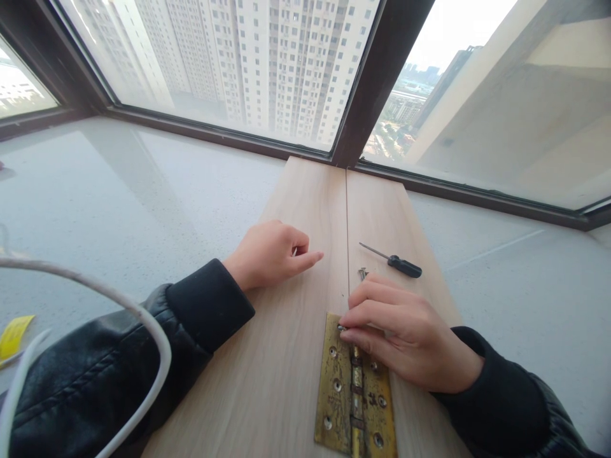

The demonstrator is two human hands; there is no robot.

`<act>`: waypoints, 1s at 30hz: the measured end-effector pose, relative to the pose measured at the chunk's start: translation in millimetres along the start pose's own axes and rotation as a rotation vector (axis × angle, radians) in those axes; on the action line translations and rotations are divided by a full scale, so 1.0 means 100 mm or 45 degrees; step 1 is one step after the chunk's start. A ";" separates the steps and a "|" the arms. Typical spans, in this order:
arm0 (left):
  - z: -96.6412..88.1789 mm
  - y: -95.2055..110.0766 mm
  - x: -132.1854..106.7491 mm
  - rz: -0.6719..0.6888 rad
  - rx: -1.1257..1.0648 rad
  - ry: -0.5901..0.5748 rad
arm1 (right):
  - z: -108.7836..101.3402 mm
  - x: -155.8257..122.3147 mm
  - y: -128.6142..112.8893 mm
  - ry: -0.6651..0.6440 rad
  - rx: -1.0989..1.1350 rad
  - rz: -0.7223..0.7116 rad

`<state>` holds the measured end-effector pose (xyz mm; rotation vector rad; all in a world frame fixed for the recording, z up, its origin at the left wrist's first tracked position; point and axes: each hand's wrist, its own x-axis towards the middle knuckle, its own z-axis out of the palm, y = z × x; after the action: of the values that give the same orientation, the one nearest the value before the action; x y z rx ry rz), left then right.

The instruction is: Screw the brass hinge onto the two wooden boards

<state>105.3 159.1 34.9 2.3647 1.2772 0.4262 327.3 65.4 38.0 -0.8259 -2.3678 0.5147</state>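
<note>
A worn brass hinge [334, 407] lies opened flat across the seam of two pale wooden boards [305, 191]. My right hand [398, 327] is over its far end, thumb and fingertips pinching a small screw [341, 327] at a hole in the left leaf. Just beyond that hand are loose screws [363, 273], partly hidden by it. Farther off, a black-handled screwdriver [403, 266] rests on the right board. My left hand [272, 254] rests on the left board, fingers curled in and thumb outstretched. A tiny pale bit shows inside its curl, too small to name.
A white cable [160, 337] loops over my left sleeve. At the far left is a yellow tag [14, 337]. The boards lie on a speckled white sill [109, 184] and reach the dark window frame [351, 83] at the back.
</note>
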 end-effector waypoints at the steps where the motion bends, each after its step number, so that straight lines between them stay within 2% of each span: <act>1: 0.00 0.00 0.00 -0.002 0.003 -0.003 | 0.00 0.00 0.00 -0.002 -0.010 0.003; 12: 0.00 0.02 0.00 -0.010 0.016 -0.002 | -0.01 0.02 -0.02 0.004 -0.042 -0.025; 14: 0.00 0.03 0.00 -0.016 0.014 -0.008 | -0.06 0.00 -0.01 0.064 -0.107 -0.023; 16: 0.00 0.03 0.00 -0.023 0.012 -0.007 | -0.17 -0.06 0.07 0.245 -0.273 0.088; 18: -0.01 0.03 0.00 -0.023 0.010 -0.001 | -0.33 -0.17 0.23 0.447 -0.517 0.357; 20: -0.01 0.03 0.00 -0.016 0.005 -0.002 | -0.49 -0.30 0.43 0.396 -0.686 0.652; 22: -0.01 0.03 0.00 -0.011 -0.001 -0.003 | -0.62 -0.42 0.62 0.285 -0.623 0.859; 26: 0.00 0.02 -0.01 -0.009 -0.011 0.003 | -0.70 -0.53 0.75 0.173 -0.549 0.923; 28: 0.00 0.01 -0.01 -0.009 -0.012 -0.003 | -0.72 -0.49 0.69 0.292 -0.437 0.950; 30: 0.00 0.01 -0.01 -0.012 -0.014 -0.014 | -0.75 -0.39 0.58 0.503 -0.244 0.956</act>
<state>104.9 157.7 35.3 2.3475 1.2773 0.4158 425.2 94.5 50.2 -1.7408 -1.7104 0.3596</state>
